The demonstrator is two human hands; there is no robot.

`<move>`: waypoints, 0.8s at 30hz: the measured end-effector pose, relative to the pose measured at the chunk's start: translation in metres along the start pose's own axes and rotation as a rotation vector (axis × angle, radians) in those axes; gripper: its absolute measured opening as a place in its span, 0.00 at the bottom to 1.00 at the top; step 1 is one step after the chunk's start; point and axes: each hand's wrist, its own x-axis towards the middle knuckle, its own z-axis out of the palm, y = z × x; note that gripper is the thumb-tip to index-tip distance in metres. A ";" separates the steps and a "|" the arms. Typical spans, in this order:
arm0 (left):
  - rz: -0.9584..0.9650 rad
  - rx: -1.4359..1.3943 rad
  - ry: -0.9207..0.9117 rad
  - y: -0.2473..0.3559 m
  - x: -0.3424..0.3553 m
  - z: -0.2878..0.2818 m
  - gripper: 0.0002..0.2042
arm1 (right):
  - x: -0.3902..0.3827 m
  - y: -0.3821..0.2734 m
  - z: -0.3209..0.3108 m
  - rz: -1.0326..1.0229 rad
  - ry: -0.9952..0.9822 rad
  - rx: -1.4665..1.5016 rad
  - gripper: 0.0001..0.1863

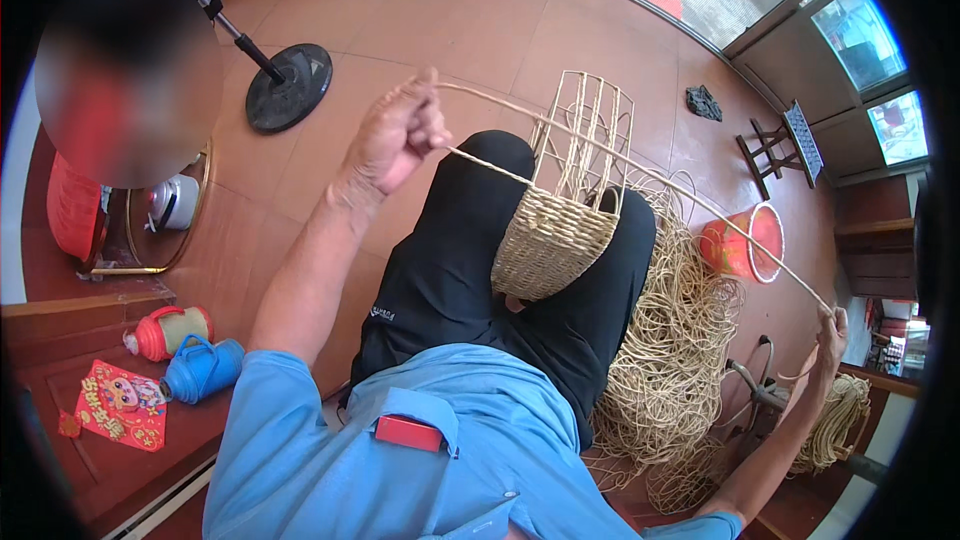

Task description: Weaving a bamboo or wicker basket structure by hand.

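Note:
A half-woven basket [556,248] is held between my knees. Its lower part is covered in straw-coloured weave, and its bare frame of bars [583,105] points away from me. From the weave's edge a twisted straw cord [690,198] runs to my left hand [402,135], loops there, then stretches over the frame to my right hand [832,335]. My left hand, raised left of the basket, has its fingers curled around the cord. Far out to the right, my right hand pinches the cord and pulls it nearly straight.
A large tangled heap of cord [672,360] lies beside my right leg. Behind it are an orange-red bucket [742,243] and a small stool [785,148]. A fan's round base [289,88] stands at far left. Thermos flasks [203,370] lie at near left; a coiled cord bundle [832,422] hangs at right.

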 end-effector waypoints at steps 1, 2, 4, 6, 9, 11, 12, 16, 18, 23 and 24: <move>0.004 0.024 0.019 0.009 0.001 -0.010 0.17 | -0.013 0.011 0.020 0.001 -0.026 0.018 0.15; 0.009 0.016 0.066 0.016 0.004 -0.021 0.16 | -0.019 -0.009 0.051 -0.158 0.006 -0.012 0.17; 0.003 -0.007 0.170 0.021 0.013 -0.039 0.15 | -0.074 -0.122 0.175 -0.452 0.010 -0.020 0.20; -0.003 0.003 0.204 0.015 0.026 -0.050 0.15 | -0.143 -0.210 0.269 -0.600 -0.073 0.021 0.24; 0.021 0.034 0.303 0.016 0.040 -0.078 0.15 | -0.219 -0.306 0.367 -0.872 -0.278 0.132 0.13; 0.027 0.052 0.339 0.018 0.049 -0.081 0.15 | -0.236 -0.329 0.413 -0.867 -0.313 0.054 0.13; 0.016 0.033 0.380 0.018 0.050 -0.077 0.14 | -0.236 -0.335 0.432 -0.876 -0.267 0.011 0.14; 0.029 0.035 0.412 0.021 0.049 -0.078 0.12 | -0.241 -0.349 0.476 -0.811 -0.274 -0.048 0.15; 0.049 0.039 0.440 0.026 0.047 -0.079 0.11 | -0.241 -0.356 0.477 -0.777 -0.295 -0.080 0.15; 0.180 0.088 0.467 0.080 0.055 -0.136 0.15 | -0.244 -0.357 0.479 -0.790 -0.194 0.006 0.19; 0.225 0.112 0.511 0.097 0.055 -0.154 0.14 | -0.243 -0.357 0.479 -0.774 -0.233 -0.009 0.19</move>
